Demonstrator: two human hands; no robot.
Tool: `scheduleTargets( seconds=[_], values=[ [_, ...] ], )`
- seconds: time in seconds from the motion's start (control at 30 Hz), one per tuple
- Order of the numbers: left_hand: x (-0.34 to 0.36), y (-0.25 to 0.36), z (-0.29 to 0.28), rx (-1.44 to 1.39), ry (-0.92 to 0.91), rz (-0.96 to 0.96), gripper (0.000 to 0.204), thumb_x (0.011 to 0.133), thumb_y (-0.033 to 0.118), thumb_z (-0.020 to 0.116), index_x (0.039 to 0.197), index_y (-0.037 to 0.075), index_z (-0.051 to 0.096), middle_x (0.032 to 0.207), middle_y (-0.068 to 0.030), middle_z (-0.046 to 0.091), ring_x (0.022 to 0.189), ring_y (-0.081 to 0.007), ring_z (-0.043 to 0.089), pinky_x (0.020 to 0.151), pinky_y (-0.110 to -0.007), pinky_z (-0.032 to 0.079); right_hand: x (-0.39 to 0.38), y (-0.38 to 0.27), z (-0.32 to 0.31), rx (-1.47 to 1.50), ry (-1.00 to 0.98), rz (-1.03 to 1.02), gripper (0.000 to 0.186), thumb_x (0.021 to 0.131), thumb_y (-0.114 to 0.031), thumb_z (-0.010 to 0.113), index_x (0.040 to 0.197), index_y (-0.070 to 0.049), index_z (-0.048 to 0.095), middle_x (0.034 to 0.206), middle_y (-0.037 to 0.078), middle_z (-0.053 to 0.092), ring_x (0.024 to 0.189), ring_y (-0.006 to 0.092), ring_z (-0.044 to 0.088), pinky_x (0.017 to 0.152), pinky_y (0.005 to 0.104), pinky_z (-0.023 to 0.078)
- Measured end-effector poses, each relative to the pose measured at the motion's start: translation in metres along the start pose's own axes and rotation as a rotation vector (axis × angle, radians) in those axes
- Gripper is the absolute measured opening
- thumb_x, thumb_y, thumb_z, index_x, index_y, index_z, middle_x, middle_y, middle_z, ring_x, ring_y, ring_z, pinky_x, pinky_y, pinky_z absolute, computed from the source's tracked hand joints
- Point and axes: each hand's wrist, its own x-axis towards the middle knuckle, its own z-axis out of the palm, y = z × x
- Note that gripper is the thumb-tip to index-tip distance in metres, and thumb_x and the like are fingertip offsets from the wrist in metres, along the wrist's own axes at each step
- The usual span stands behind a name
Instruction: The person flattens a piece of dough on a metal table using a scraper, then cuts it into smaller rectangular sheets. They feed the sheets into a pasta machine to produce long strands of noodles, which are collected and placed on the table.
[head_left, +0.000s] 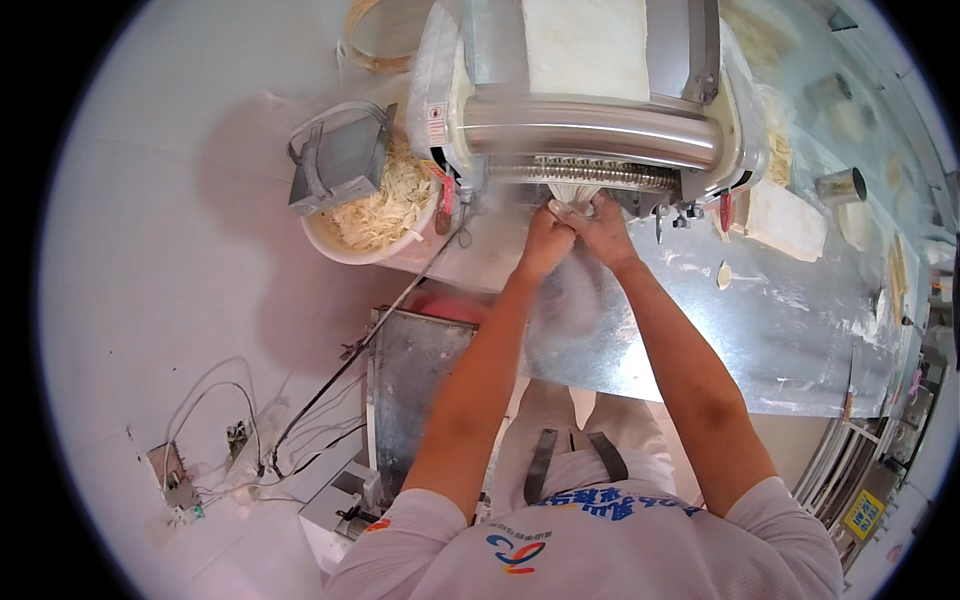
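Observation:
A noodle machine [600,132] with a shiny steel roller stands at the top middle. A pale dough sheet [585,45] lies over its upper plate and runs down to the roller. Below the ridged cutter [600,172] hangs a bunch of thin noodles [574,192], spreading like a fan. My left hand [547,243] and my right hand [606,235] are close together with fingers closed around the lower end of this bunch. Both arms reach straight forward. The noodle ends inside my fingers are hidden.
Left of the machine, a tub [335,248] holds dough scraps with a grey metal box [345,165] on top. A metal table [770,340] extends right, bearing a stack of dough sheets [785,220] and a steel cylinder [842,186]. A cable [400,300] runs down the left.

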Motion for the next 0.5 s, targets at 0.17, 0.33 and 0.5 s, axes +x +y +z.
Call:
scheduleTargets(
  seconds=[0.17,0.33,0.5],
  values=[
    [-0.031,-0.002,0.025,-0.111,-0.051,-0.034,0.031,0.089,0.002,0.061,0.119,-0.002,0.066,0.107,-0.0079,0.071,0.095,-0.0155,0.066,0.086,-0.032,0.053,0.001,0.015,-0.018,0.023,-0.103,0.177,0.036,0.095,-0.028,0.077,0.114,0.001,0.069,0.091,0.008,0.075,0.077,0.0126,0.068,0.069,0.0293,0.056],
    [-0.082,-0.050,0.014,-0.237,-0.046,-0.150,0.032,0.089,-0.003,0.059,0.120,-0.006,0.066,0.117,-0.0114,0.071,0.098,-0.0204,0.071,0.088,-0.034,0.057,-0.026,0.019,0.001,0.421,-0.166,0.333,0.026,0.100,-0.022,0.070,0.116,-0.001,0.068,0.084,0.006,0.072,0.069,0.0131,0.067,0.066,0.0309,0.058],
    [-0.109,-0.031,0.003,-0.230,-0.100,-0.460,0.027,0.093,0.001,0.055,0.117,-0.006,0.067,0.114,-0.0127,0.072,0.096,-0.0206,0.072,0.088,-0.033,0.058,-0.041,0.034,-0.005,0.563,-0.136,0.316,0.018,0.104,-0.019,0.064,0.113,-0.003,0.066,0.084,0.003,0.065,0.069,0.0137,0.063,0.067,0.0327,0.058]
  ],
)
